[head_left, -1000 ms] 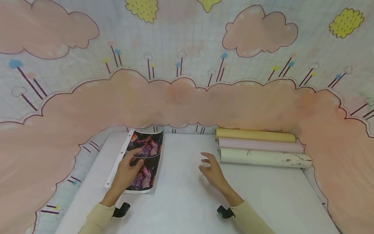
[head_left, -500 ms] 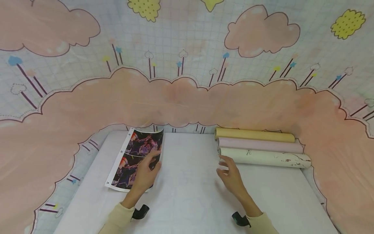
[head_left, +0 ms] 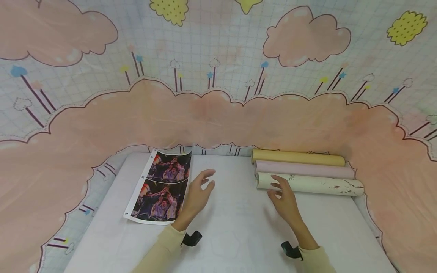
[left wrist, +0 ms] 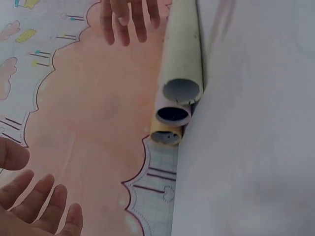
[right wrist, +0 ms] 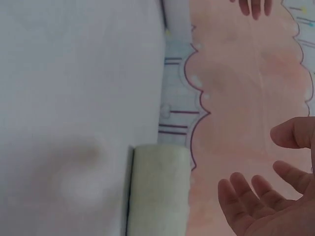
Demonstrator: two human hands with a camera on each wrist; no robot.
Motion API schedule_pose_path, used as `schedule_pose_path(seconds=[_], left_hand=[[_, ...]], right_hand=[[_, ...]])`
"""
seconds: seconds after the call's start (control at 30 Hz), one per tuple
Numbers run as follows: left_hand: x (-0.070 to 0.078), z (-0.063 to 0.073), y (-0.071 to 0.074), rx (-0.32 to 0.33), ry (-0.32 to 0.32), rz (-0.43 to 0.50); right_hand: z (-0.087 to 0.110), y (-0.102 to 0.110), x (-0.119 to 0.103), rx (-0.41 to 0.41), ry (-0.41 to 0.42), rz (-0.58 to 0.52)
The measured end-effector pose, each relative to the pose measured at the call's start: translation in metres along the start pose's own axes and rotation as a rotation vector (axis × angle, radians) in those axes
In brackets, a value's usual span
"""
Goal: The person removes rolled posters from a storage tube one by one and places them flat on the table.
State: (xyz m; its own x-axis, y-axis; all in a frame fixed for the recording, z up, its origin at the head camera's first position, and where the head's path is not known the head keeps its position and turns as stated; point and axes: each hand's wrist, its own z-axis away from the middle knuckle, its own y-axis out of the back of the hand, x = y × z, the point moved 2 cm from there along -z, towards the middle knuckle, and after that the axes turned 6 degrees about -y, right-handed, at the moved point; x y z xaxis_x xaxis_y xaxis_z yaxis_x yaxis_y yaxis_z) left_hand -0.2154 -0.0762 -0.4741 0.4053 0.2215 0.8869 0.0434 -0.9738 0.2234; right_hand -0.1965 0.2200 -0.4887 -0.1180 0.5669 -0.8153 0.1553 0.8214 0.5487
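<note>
In the head view my left hand [head_left: 197, 195] hovers over the white table, just right of a printed sheet [head_left: 160, 201] bearing two dark, colourful pictures. Its fingers are loosely bent and hold nothing. My right hand [head_left: 286, 199] is held in the air with its fingertips overlapping the front cream roll [head_left: 317, 184], thumb and fingers apart. Behind that roll lie a pale pink roll [head_left: 304, 169] and a yellow roll [head_left: 298, 157]. The left wrist view shows the hollow ends of the cream roll [left wrist: 182, 64], the pink one and the yellow one.
The white table [head_left: 225, 242] backs onto a hanging cloth [head_left: 218, 117] printed with peach clouds, which also runs down both sides. Black wrist cameras [head_left: 192, 239] sit under both sleeves. The sheet's right edge curls up.
Both hands have moved to the right, the left from over the printed sheet to beyond its right edge, the right up to the front roll. The sheet and rolls stay in place.
</note>
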Motion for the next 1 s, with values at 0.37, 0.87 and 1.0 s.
schedule_pose_path(seconds=[0.37,0.87,1.0], left_hand=[[-0.016,-0.023,-0.044,-0.075,0.141,0.063],[-0.039,-0.059,-0.095,-0.095,0.214,0.045],[-0.044,-0.067,-0.109,-0.085,0.252,0.066]], right_hand=[[-0.025,0.030,0.024,0.037,0.000,0.127],[-0.062,0.054,0.071,0.093,-0.075,0.209],[-0.073,0.055,0.079,0.119,-0.057,0.233]])
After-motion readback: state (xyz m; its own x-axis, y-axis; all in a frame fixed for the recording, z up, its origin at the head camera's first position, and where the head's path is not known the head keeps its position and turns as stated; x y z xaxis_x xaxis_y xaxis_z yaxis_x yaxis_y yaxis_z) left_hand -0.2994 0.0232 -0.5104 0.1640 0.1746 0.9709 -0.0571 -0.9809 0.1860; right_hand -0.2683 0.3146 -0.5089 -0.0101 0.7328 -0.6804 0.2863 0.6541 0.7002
